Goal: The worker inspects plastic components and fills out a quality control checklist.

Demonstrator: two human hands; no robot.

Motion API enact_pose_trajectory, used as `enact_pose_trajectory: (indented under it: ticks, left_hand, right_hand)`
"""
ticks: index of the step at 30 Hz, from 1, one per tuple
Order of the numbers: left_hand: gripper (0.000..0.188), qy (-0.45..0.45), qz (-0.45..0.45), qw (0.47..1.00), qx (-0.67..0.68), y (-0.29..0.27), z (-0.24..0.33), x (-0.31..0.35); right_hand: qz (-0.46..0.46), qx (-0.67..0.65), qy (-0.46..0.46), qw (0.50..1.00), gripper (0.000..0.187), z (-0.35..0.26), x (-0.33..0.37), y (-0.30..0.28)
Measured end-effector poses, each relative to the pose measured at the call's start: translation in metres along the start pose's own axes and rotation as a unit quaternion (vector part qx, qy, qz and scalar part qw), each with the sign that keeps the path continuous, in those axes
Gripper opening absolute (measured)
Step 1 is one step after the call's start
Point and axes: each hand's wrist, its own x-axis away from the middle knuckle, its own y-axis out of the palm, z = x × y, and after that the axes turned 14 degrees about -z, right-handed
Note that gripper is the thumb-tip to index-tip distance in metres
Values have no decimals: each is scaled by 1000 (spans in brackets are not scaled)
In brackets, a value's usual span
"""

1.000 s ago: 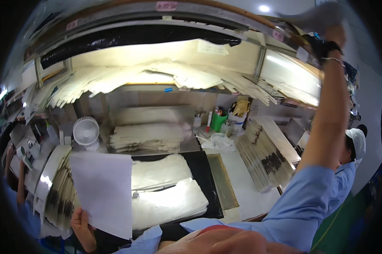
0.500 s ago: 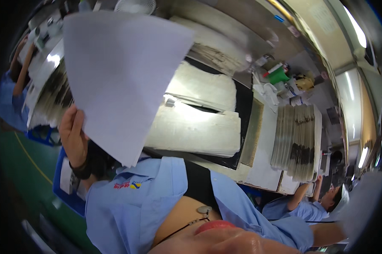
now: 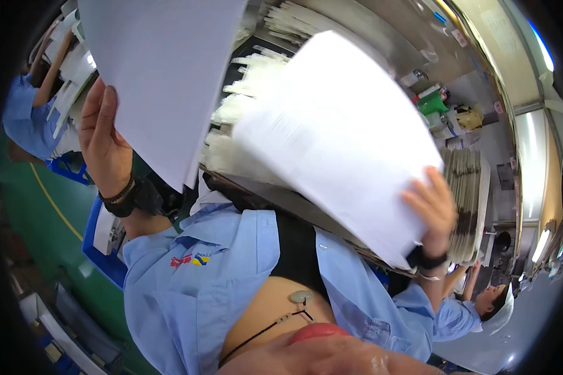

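My left hand, with a dark band at its wrist, pinches the edge of a few large white paper sheets. They hang tilted at the upper left. My right hand grips another white paper sheet by its right edge; its fingers are slightly blurred. That sheet slants over the worktable and hides much of it. Under and beside it lie pale, layered stacks with uneven edges, on a dark board. What these stacks are made of I cannot tell.
A tall row of thin greyish sheets stands at the right. Behind it are a green container and small bottles. More layered sheets lie at the back. A blue crate sits low on the left. Co-workers are at both sides.
My right hand has come in from the lower right with a white sheet, now over the table's middle. My left hand and its sheets have moved up. The pale stacks now look more ragged.
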Motion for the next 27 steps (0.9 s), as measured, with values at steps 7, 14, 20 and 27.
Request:
enact_pose_trajectory:
  ticks: [7, 14, 20, 27]
  left_hand:
    - [32, -64, -106, 991, -57, 90, -2, 30]
    - [33, -51, -520, 810, -267, 160, -25, 61]
    - [82, -39, -716, 625, -308, 164, -54, 63]
    - [77, 33, -753, 524, -398, 157, -75, 73]
  right_hand:
    - [-166, -329, 4, 930, 64, -2, 6, 53]
    - [-22, -433, 297, 851, 36, 22, 98, 98]
    - [166, -631, 363, 665, 42, 9, 76, 86]
    - [211, -737, 337, 547, 29, 30, 95, 111]
